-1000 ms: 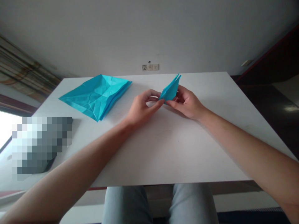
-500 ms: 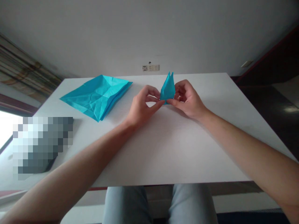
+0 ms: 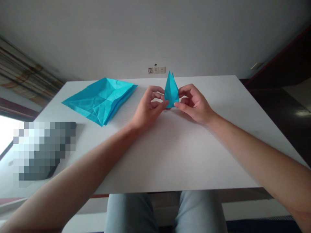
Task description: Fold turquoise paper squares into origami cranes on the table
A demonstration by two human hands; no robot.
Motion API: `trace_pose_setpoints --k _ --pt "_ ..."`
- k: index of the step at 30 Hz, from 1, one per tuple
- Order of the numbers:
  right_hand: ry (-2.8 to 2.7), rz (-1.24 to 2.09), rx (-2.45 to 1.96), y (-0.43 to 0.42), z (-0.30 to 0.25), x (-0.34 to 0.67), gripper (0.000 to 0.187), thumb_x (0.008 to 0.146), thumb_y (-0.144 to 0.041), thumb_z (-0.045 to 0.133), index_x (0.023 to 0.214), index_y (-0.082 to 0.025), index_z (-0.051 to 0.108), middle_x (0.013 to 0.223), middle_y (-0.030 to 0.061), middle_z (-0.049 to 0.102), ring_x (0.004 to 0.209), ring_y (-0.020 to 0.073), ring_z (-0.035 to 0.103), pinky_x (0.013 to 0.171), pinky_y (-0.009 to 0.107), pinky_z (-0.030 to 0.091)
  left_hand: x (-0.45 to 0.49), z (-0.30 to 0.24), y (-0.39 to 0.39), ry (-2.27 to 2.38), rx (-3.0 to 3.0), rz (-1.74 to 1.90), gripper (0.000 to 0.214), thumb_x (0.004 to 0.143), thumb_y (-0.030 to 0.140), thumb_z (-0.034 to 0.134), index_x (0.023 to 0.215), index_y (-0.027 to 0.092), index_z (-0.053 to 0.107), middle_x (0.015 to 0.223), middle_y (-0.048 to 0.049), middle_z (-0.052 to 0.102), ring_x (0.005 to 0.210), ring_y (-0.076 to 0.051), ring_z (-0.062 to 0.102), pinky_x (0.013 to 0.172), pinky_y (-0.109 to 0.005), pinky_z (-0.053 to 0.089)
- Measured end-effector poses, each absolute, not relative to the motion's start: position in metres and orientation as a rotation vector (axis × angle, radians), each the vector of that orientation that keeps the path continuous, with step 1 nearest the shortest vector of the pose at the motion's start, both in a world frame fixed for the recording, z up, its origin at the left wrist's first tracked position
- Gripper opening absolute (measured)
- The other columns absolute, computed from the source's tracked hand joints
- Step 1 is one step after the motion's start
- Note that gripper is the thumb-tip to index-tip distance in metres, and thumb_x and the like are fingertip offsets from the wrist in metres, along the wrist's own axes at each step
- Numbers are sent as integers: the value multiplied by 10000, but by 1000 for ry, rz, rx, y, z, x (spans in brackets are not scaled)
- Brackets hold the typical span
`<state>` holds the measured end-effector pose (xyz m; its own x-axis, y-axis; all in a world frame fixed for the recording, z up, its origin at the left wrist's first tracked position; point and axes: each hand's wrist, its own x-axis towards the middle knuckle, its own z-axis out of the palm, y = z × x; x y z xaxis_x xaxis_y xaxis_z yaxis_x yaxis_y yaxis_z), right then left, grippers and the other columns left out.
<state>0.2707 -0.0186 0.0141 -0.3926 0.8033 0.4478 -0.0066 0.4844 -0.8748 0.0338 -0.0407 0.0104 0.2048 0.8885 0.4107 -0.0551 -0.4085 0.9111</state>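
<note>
Between my two hands stands a small piece of folded blue paper (image 3: 171, 92), upright with its narrow points toward the wall. My left hand (image 3: 153, 105) pinches its lower left edge, the thumb in front and the fingers curled behind. At the lower right edge, my right hand (image 3: 193, 103) grips it between thumb and bent fingers. The fingertips behind the paper are partly hidden. Farther left lies a larger, creased sheet of blue paper (image 3: 99, 100), folded in layers, apart from both hands.
The white table (image 3: 170, 155) reaches back to a grey wall with sockets (image 3: 156, 70). On the table's left side is a blurred-out dark object (image 3: 46, 152). A striped curtain (image 3: 26, 71) hangs at the far left.
The small folded paper has shifted slightly left and turned, so its front face shows more squarely. My fingers have changed their hold along its edges. The larger sheet stays put.
</note>
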Motion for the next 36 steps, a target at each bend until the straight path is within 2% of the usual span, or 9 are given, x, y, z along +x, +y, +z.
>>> trace_pose_setpoints --k 6,9,12,15,18,23,25,30,36 --pt "-1759 1173 -704 -24 22 271 454 1070 -712 760 1090 -258 767 719 -39 636 617 135 620 587 282 511 34 15 -44 852 1556 1234 289 1010 402 880 1139 196 724 1141 -55 795 917 -167 825 886 -322 716" --pt "-1723 1185 -730 -23 18 271 441 1037 -703 811 1036 -269 734 704 -48 623 604 136 615 571 278 499 33 22 -47 842 1582 1221 238 1020 402 841 1108 187 789 1148 -75 820 988 -200 826 922 -339 707" --pt "-1726 1156 -742 -20 13 271 417 968 -642 917 1065 -295 707 780 -47 632 596 126 537 518 267 442 33 25 -50 802 1581 1218 307 1082 485 744 1058 191 824 1194 -86 807 1050 -214 809 958 -350 702" --pt "-1737 1085 -711 -18 12 271 473 913 -601 981 1149 -309 694 971 -25 686 610 100 479 507 261 425 33 23 -49 804 1583 1205 335 1047 522 818 1081 188 807 1164 -78 786 946 -170 785 846 -276 675" --pt "-1734 1056 -702 -17 11 271 585 895 -585 999 1296 -347 647 1091 -21 692 639 96 509 529 261 472 33 18 -46 804 1590 1221 414 926 431 975 1213 228 757 1191 -46 747 817 -110 754 714 -214 626" --pt "-1731 1029 -694 -15 5 272 847 879 -542 1016 1536 -445 490 1159 -27 668 644 108 516 504 272 502 33 13 -44 782 1540 1297 611 927 349 980 1412 327 609 1138 2 697 836 -128 790 748 -254 677" --pt "-1732 993 -687 -14 3 273 832 889 -527 1010 1532 -447 488 1197 -22 665 644 104 508 500 272 511 33 12 -44 784 1527 1300 600 947 341 965 1409 328 583 1109 13 688 834 -131 796 751 -259 674" --pt "-1751 931 -674 -15 5 272 607 930 -485 977 1386 -386 589 1251 -7 650 640 81 492 503 268 525 34 12 -44 818 1490 1245 508 971 373 952 1310 278 585 1011 15 728 842 -139 804 750 -240 643" --pt "-1740 911 -698 -17 7 270 651 877 -501 1011 1364 -370 598 1259 4 639 695 104 520 492 260 508 35 11 -43 813 1476 1214 506 954 386 967 1241 263 569 940 25 770 842 -142 805 753 -228 621"
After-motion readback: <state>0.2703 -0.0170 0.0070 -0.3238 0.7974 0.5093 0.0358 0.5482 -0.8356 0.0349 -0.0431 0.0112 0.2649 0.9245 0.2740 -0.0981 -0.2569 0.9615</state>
